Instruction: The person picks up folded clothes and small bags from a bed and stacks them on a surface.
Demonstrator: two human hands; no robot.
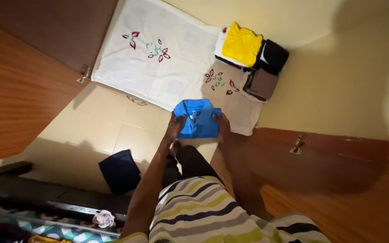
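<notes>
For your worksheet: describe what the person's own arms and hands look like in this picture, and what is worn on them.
Both hands, left hand and right hand, are bare, with no gloves. The left forearm is bare and long. No watch or ring shows. The striped top has white, navy, grey and yellow-green bands.

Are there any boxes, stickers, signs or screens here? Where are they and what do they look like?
No boxes, signs or screens show.
Neck label: a small pale tag inside the collar of the folded blue shirt, held between the left hand and right hand; too small to tell more.
</notes>
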